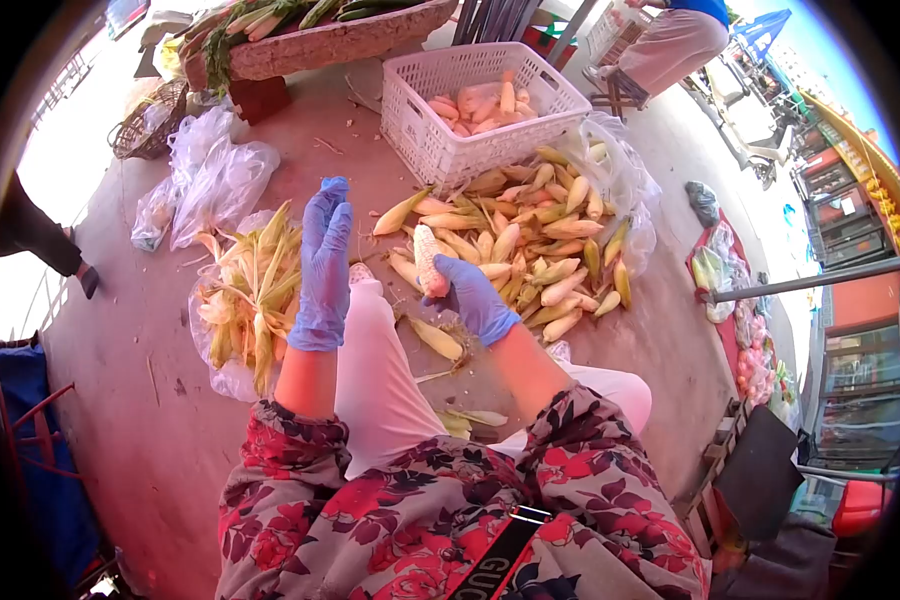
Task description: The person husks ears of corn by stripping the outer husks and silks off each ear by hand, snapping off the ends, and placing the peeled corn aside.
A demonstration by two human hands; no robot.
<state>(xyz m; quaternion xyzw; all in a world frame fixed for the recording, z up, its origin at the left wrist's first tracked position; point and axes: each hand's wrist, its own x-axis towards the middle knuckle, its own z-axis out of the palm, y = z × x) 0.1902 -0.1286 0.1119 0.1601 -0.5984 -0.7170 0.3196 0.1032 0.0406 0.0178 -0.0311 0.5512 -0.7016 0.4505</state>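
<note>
My right hand [473, 297], in a blue glove, is closed around the lower end of a husked corn cob [429, 258] with pale kernels. My left hand [322, 270], also gloved in blue, is raised with its fingers stretched out and holds nothing. It is beside a heap of stripped corn husks [255, 290] lying partly on clear plastic. Beyond my right hand lies a large pile of corn ears in their husks [540, 235]. One more ear in its husk [437, 340] lies on the ground between my legs.
A white plastic crate [440, 145] holding bagged, husked cobs stands behind the pile. Clear plastic bags [220, 175] lie at the left, near a wicker basket [150, 122]. A stone trough [320, 50] with vegetables is at the back. A person [675, 45] sits at upper right.
</note>
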